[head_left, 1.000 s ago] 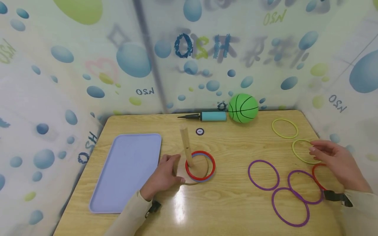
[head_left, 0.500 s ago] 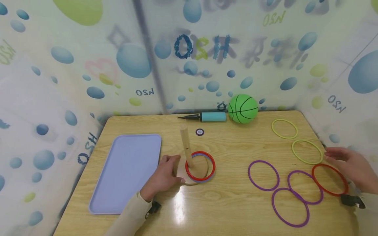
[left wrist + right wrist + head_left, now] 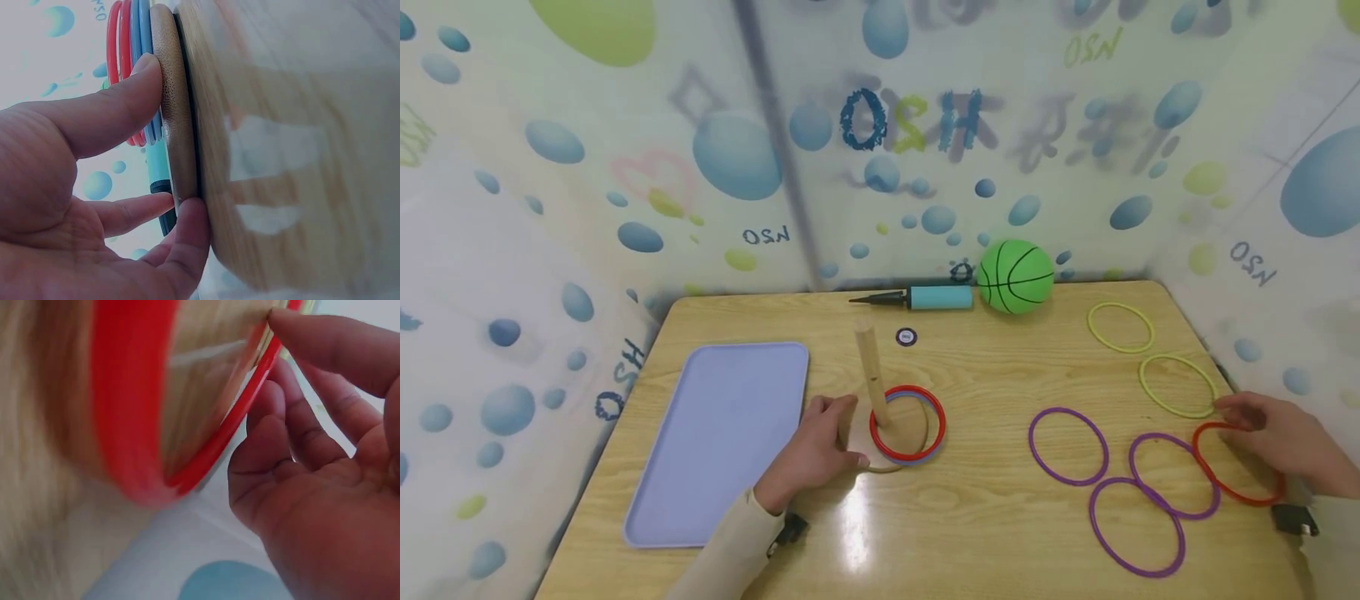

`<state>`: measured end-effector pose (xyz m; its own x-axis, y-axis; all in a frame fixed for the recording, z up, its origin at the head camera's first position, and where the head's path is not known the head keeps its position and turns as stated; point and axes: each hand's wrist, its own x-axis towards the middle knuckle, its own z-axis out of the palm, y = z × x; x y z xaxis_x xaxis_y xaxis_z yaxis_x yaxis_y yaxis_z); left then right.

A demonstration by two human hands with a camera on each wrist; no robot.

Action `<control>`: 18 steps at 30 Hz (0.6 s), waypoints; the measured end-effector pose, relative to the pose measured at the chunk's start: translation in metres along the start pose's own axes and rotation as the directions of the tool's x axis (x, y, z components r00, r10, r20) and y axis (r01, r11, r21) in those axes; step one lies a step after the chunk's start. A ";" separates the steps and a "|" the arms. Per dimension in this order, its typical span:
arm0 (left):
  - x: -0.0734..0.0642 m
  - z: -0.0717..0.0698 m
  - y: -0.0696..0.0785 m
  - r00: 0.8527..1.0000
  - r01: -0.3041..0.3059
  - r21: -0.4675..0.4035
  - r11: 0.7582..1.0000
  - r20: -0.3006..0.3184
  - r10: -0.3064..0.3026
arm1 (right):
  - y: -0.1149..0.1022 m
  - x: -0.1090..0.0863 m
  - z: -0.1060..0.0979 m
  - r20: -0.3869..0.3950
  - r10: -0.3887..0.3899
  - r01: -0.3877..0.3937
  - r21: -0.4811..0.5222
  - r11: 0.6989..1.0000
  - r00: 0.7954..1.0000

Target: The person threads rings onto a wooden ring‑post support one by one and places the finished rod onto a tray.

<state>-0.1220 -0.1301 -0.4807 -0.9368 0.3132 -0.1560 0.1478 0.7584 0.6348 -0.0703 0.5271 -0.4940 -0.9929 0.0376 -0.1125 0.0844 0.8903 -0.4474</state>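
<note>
My left hand (image 3: 811, 447) grips the left edge of a round wooden base (image 3: 861, 435), thumb and fingers curled about its rim. An upright wooden post (image 3: 872, 375) rises from this base. Red rings (image 3: 119, 47) and blue rings (image 3: 141, 37) lie stacked round the post's foot. At the far right, my right hand (image 3: 1292, 437) is at a thin red ring (image 3: 1255, 498). In the right wrist view this red ring (image 3: 134, 412) runs between thumb and curled fingers, in a pinch; its near part is blurred.
Purple rings (image 3: 1105, 446) lie left of the right hand, some overlapping. Yellow rings (image 3: 1180, 357) lie behind it. A shallow lilac tray (image 3: 718, 442) stands left; a blue pump (image 3: 940, 297), green ball (image 3: 1016, 277) and small round disc (image 3: 906, 337) are at the back.
My right hand first drew away rightward from the front yellow ring, then came down onto the red ring, which has shifted slightly toward me. My left hand stays on the base.
</note>
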 end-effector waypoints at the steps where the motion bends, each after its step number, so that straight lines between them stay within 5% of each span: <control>1: 0.000 0.000 0.000 1.000 0.000 -0.002 1.000 0.000 0.000 | 0.001 0.001 0.001 0.003 -0.009 0.009 -0.006 1.000 1.000; 18: 0.000 0.000 0.000 1.000 0.008 -0.004 1.000 0.005 -0.008 | -0.013 -0.003 -0.006 0.039 0.049 -0.051 0.044 0.998 0.998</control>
<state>-0.1220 -0.1298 -0.4806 -0.9363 0.3099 -0.1651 0.1389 0.7587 0.6364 -0.0687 0.5183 -0.4826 -0.9836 0.0640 -0.1686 0.1386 0.8664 -0.4798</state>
